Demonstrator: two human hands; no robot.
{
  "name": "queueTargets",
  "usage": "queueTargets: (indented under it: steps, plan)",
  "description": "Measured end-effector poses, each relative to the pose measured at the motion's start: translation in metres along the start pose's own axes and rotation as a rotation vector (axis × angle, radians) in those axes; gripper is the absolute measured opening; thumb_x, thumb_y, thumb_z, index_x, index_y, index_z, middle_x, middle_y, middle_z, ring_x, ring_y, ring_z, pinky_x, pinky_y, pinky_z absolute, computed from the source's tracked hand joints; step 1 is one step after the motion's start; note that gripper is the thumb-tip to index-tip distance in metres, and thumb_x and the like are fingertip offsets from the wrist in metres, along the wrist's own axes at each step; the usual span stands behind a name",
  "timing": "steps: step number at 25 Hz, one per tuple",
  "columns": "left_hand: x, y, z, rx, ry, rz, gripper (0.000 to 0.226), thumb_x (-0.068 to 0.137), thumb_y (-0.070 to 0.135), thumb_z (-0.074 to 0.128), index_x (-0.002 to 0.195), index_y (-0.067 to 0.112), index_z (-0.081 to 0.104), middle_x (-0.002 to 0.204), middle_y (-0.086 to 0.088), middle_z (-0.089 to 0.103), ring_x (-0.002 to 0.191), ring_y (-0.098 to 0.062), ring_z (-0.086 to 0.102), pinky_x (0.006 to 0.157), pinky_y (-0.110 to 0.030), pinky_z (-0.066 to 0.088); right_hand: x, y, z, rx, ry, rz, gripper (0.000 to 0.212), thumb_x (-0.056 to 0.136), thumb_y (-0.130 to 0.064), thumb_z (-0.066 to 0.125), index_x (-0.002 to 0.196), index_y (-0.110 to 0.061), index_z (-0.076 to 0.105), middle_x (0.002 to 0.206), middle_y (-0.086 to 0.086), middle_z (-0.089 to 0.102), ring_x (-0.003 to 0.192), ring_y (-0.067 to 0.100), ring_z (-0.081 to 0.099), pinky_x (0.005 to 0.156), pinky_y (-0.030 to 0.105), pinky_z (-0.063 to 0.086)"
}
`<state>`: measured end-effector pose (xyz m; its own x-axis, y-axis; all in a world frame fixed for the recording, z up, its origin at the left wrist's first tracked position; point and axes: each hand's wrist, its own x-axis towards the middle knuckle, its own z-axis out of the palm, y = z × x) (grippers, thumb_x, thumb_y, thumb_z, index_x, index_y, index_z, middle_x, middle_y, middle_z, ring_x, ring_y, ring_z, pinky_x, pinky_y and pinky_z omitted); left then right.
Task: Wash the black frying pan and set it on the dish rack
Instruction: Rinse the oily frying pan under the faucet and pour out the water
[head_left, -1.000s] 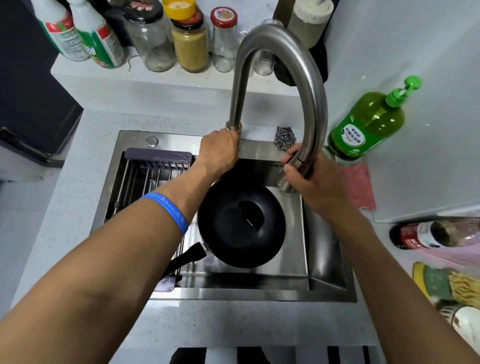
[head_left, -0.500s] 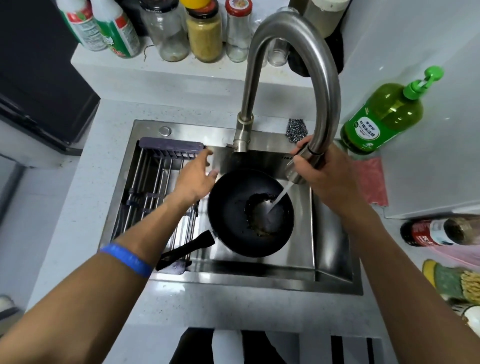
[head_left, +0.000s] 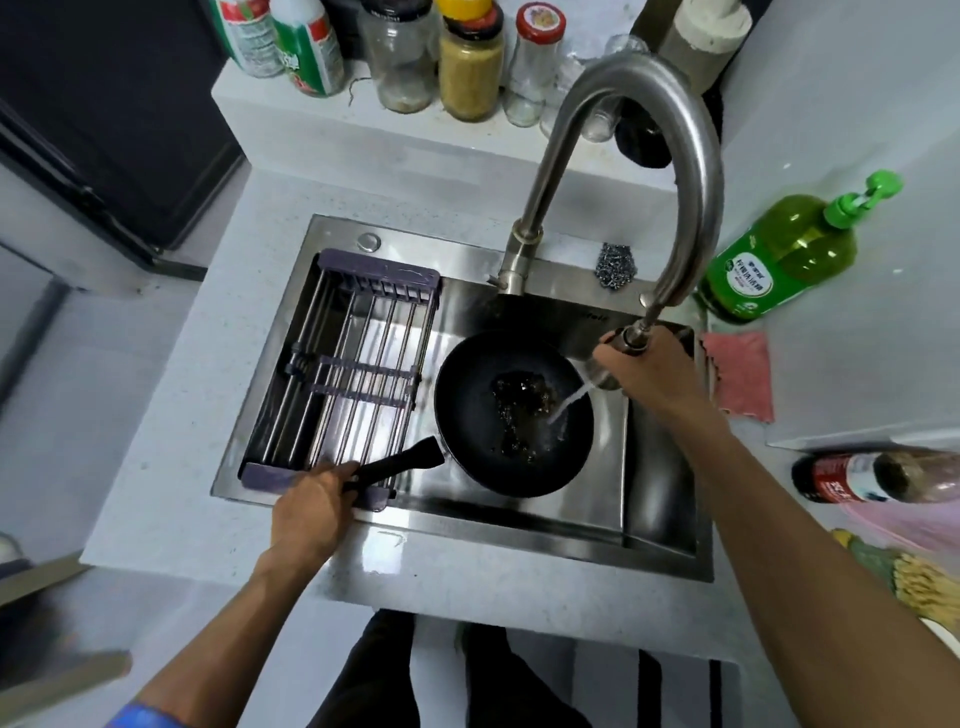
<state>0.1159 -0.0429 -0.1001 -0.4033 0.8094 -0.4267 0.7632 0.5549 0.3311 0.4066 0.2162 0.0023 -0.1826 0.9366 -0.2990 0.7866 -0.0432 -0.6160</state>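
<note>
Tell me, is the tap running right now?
On. A stream of water leaves the spray head held by the right hand and lands in the frying pan.

Pan (head_left: 514, 415) in sink (head_left: 519, 540), rack (head_left: 343, 379) to its left, soap bottle (head_left: 779, 260) right of sink.

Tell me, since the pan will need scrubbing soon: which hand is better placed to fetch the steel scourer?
Probably the right hand: it holds the pulled-out spray head near the steel scourer on the sink's back ledge. The left hand grips the pan handle at the front.

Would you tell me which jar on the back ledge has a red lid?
The narrow clear jar at the row's right end; its neighbour has a yellow lid.
</note>
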Motion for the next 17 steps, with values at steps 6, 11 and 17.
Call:
queueTargets:
  steps: [6, 11, 17]
  plan:
    - [-0.002, -0.005, 0.003, -0.007, 0.008, -0.003, 0.026, 0.096, 0.026, 0.052, 0.120, 0.031, 0.059, 0.095, -0.003, 0.066, 0.085, -0.028, 0.064, 0.068, -0.037, 0.050, -0.001, 0.039, 0.033, -0.187, -0.193, 0.122, 0.042, 0.066, -0.059, 0.056, 0.069, -0.021, 0.072, 0.069, -0.002, 0.070, 0.072, 0.019, 0.067, 0.072, 0.038, 0.054]
    - [-0.002, -0.004, 0.003, -0.034, 0.001, -0.024, 0.028, 0.095, 0.023, 0.053, 0.121, 0.031, 0.060, 0.095, -0.005, 0.067, 0.086, -0.029, 0.063, 0.068, -0.037, 0.050, 0.013, 0.025, 0.062, 0.136, -0.139, 0.110, 0.014, 0.069, -0.048, 0.071, 0.075, -0.036, 0.075, 0.063, -0.007, 0.071, 0.062, 0.007, 0.065, 0.067, 0.034, 0.053]
    - [0.000, -0.002, -0.002, -0.029, -0.011, -0.017, 0.031, 0.096, 0.024, 0.053, 0.126, 0.029, 0.058, 0.097, -0.002, 0.066, 0.084, -0.025, 0.062, 0.068, -0.037, 0.052, 0.008, 0.039, 0.051, 0.009, -0.192, 0.132, 0.019, 0.067, -0.049, 0.068, 0.073, -0.033, 0.076, 0.062, -0.009, 0.072, 0.063, 0.008, 0.069, 0.062, 0.030, 0.050]
